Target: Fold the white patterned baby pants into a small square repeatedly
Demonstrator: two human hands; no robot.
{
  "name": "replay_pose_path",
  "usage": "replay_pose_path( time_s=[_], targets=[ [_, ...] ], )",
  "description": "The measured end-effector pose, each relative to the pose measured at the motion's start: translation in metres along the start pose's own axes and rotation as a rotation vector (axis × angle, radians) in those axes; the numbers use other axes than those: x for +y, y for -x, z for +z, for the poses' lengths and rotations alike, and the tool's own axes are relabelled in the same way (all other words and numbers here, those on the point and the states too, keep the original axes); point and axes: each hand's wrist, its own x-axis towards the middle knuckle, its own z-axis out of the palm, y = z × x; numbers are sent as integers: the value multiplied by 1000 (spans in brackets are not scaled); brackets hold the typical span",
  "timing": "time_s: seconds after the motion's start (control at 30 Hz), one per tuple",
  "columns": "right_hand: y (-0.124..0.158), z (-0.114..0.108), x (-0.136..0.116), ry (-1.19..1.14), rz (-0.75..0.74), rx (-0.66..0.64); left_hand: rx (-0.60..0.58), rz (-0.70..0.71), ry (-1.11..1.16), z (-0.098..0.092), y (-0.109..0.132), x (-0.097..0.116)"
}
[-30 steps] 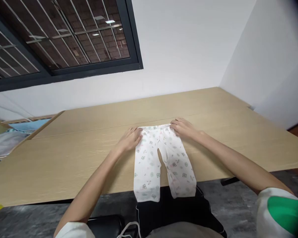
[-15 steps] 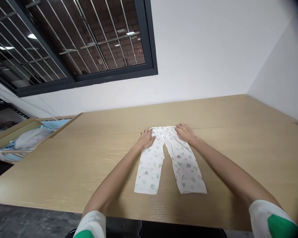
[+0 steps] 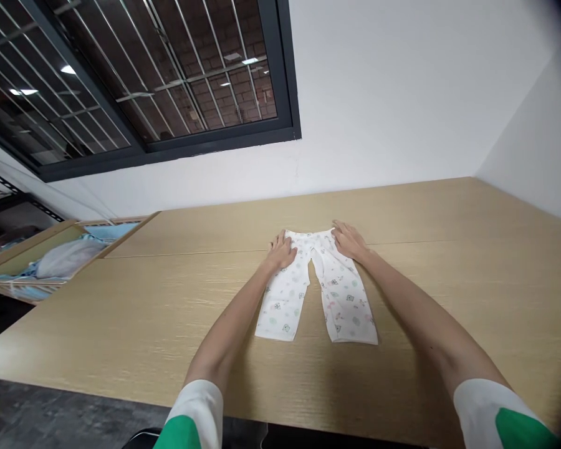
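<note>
Pants now fully on the surface — 1 s ago both hems hung past its near edge. Since the last frame they've slid a bit farther toward the far edge; hems well clear of the near one, legs spread. Left hand on left waistband corner, right hand on right one. Both half open, fingers loosely bent — can't tell if pinching or just pressing.
</note>
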Motion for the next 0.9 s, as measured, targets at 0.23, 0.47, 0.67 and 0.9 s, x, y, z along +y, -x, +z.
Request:
replay_pose_path(
  time_s=[0.23, 0.47, 0.67, 0.9],
  targets=[
    [1, -1, 1, -180, 44, -65, 5, 54, 1, -12, 8, 17],
    [-17, -7, 7, -289, 260, -51, 28, 200, 80, -23, 62, 110],
    [-34, 0, 16, -396, 479, -95, -295, 483, 16, 5, 159, 203],
    [-38, -3, 10, -551, 528, -64, -337, 453, 75, -6, 167, 202]
  ],
)
